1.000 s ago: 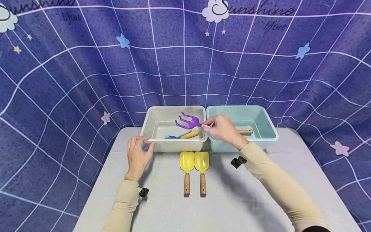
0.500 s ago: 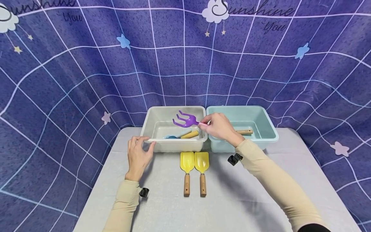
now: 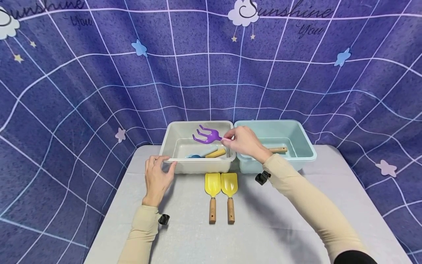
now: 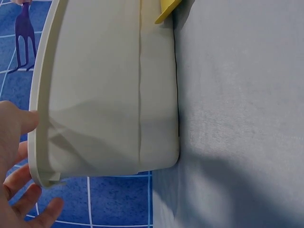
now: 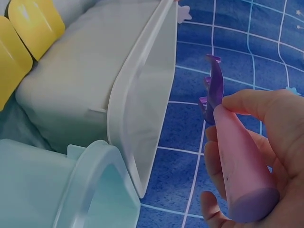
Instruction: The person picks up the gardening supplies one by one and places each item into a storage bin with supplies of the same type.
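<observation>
My right hand [image 3: 245, 141] grips the pink handle [image 5: 242, 161] of a purple three-pronged hand rake [image 3: 209, 136], holding it above the inside of the off-white bin [image 3: 194, 167]. In the right wrist view, the fingers wrap the handle and the index finger lies near its neck. My left hand [image 3: 158, 179] holds the front left corner of that bin, its thumb on the rim and fingers around the corner. Inside lie a blue-headed tool [image 3: 196, 156] with a light blue handle and a yellow handle [image 3: 215, 153]; its head is hidden.
A light teal bin [image 3: 277, 159] stands against the off-white one on the right, with a wooden handle [image 3: 278, 150] inside. Two yellow hand shovels [image 3: 213, 185] with wooden handles lie side by side in front. A purple patterned curtain [image 3: 211, 73] hangs behind the table [image 3: 184, 227].
My right hand has carried the hand rake a little leftward and slightly up, further over the off-white bin. The left hand stays on the corner.
</observation>
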Motion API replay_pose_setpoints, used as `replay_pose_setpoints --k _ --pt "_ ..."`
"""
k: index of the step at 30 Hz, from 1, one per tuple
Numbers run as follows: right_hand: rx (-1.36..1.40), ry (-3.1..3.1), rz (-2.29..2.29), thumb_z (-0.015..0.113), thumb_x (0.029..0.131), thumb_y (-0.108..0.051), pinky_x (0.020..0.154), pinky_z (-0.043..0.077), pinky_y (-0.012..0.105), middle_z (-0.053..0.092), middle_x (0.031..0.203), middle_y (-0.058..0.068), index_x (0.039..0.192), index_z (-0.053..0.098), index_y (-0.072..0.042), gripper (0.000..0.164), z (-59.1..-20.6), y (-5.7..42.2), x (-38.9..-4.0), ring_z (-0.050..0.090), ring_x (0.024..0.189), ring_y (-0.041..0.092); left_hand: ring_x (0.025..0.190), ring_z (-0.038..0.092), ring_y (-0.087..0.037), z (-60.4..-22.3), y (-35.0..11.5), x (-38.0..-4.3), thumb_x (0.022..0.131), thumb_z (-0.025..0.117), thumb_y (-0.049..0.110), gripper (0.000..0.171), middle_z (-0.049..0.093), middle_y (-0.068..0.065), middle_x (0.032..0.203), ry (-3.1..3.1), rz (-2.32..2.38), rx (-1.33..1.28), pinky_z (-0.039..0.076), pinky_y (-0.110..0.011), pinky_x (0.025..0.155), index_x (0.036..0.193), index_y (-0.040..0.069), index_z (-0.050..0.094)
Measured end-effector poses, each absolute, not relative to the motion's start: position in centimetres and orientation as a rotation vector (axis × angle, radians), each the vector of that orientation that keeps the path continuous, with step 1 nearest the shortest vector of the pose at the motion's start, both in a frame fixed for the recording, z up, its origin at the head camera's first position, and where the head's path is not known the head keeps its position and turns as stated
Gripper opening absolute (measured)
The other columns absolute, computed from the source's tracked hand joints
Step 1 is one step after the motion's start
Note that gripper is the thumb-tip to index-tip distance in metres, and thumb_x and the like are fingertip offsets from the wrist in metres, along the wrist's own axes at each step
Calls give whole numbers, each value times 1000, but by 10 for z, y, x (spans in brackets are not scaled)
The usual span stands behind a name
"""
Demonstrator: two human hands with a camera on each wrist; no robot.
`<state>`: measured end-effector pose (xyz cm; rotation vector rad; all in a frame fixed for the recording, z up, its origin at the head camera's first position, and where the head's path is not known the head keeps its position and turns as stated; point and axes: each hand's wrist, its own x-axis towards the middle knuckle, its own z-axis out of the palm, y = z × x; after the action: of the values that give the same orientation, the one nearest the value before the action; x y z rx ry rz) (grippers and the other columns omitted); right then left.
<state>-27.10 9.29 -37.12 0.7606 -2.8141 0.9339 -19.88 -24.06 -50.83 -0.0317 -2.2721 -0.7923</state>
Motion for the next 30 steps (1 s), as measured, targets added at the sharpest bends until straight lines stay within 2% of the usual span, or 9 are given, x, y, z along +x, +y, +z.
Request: replay_pose_setpoints --k 9,18,30 --pt "788 -2819 932 71 96 -31 67 51 30 82 92 -4 101 86 -16 21 -373 86 -278 68 73 11 102 54 -43 -507 -241 -198 86 87 27 33 62 -19 108 -2266 -790 -40 42 -52 92 108 5 78" --pt "846 -2828 919 73 97 -27 61 49 25 83 90 -1 101 86 -13 20 -376 76 -283 61 63 8 103 54 -43 -506 -241 -198 87 88 28 33 62 -19 109 -2272 -789 -39 43 -52 92 109 5 78" --pt "900 -2824 922 74 97 -27 63 51 25 83 96 1 100 86 -12 19 -385 66 -291 63 66 7 104 55 -43 -508 -242 -199 86 88 28 34 62 -19 109 -2273 -787 -39 43 -52 93 109 5 78"
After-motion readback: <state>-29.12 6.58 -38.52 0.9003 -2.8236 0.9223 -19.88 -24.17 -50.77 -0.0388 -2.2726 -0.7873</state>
